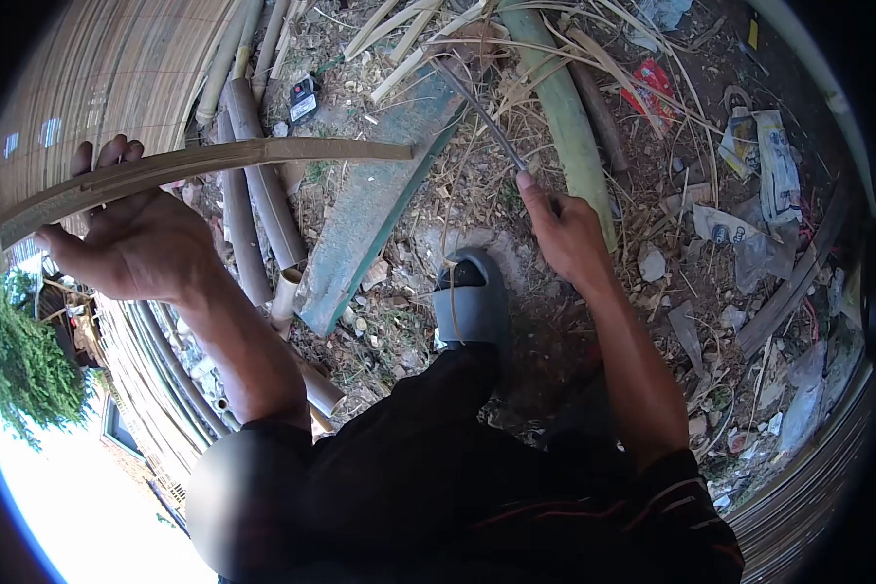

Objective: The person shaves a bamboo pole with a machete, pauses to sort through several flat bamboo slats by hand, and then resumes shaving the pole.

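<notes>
My left hand [141, 243] is raised at the left, fingers curled round a long split bamboo strip [204, 161]. The strip runs from the left edge to above a green-edged board [384, 200], and its squared end looks close to the board's surface. In my right hand [569, 234] is a long, narrow dark-bladed knife [487, 117], gripped with the thumb along the handle. Its blade points up and left past the board's upper end; its exact shape is hard to make out.
A thick green bamboo pole [565, 117] lies beside the knife. Brown bamboo poles [263, 195] lie left of the board. Shavings, plastic wrappers [779, 165] and a red packet [649, 92] litter the ground. My foot wears a grey sandal [472, 311]. A slatted bamboo screen [117, 78] stands upper left.
</notes>
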The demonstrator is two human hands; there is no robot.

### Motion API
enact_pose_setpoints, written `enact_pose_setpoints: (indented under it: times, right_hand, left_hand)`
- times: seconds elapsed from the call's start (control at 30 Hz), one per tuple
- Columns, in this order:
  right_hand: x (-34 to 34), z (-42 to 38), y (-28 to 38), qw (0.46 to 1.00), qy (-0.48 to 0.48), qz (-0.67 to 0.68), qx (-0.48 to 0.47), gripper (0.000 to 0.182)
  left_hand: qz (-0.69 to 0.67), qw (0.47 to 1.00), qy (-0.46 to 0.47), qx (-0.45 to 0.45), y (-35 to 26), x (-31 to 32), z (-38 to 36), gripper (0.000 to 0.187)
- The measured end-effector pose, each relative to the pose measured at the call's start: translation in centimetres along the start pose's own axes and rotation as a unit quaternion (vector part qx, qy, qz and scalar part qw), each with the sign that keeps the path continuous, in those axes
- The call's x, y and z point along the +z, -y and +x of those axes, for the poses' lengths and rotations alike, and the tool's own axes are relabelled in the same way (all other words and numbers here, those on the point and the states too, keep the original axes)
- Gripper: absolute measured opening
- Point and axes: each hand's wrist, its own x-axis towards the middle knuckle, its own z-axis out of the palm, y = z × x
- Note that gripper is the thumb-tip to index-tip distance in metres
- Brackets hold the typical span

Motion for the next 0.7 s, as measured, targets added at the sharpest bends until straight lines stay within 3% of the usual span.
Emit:
enact_pose_setpoints:
  times: [0.07,0.13,0.2,0.27,0.33,0.4,0.43,0.47,0.53,0.57,0.7]
  right_hand:
    - [0.4,-0.6,0.4,0.999,-0.007,0.006,-0.040,0.073]
    - [0.8,-2.0,2.6,0.988,0.017,0.000,-0.156,0.064]
    - [1.7,-3.9,5.0,0.976,0.048,0.032,-0.210,0.057]
    - [2.7,-6.0,7.4,0.954,0.092,0.078,-0.275,0.053]
    - [3.8,-8.7,9.3,0.923,0.080,0.128,-0.354,0.050]
    - [4.4,-10.7,10.8,0.887,0.065,0.178,-0.421,0.049]
    - [4.3,-11.5,11.0,0.881,0.085,0.178,-0.430,0.050]
    - [4.6,-11.1,10.5,0.881,0.089,0.180,-0.429,0.050]
    - [5.7,-9.1,8.7,0.888,0.067,0.129,-0.436,0.052]
    - [6.0,-7.9,8.2,0.943,0.100,0.095,-0.303,0.055]
    - [5.2,-9.6,8.5,0.947,0.081,0.081,-0.299,0.058]
  left_hand:
    - [-0.031,0.998,0.055,-0.001,-1.9,-1.1,2.6,0.054]
    - [0.021,0.996,-0.004,0.091,-4.0,-0.7,5.1,0.047]
    - [-0.018,0.995,0.073,0.071,-5.4,-4.2,7.7,0.040]
    - [0.081,0.982,0.012,0.167,-5.9,0.7,2.4,0.031]
    - [-0.072,0.992,0.052,0.090,-8.3,-0.8,0.8,0.034]
    - [-0.098,0.991,0.068,0.062,-10.2,-1.0,-1.7,0.040]
    - [-0.120,0.989,0.058,0.060,-10.7,-0.2,-2.9,0.038]
    - [-0.011,0.988,-0.081,0.128,-10.5,2.8,-3.8,0.042]
    - [-0.126,0.989,0.059,0.058,-11.6,1.4,-4.4,0.041]
    - [-0.112,0.990,0.051,0.062,-11.8,1.6,-4.7,0.041]
    - [-0.080,0.991,0.081,0.064,-12.2,0.0,-4.9,0.040]
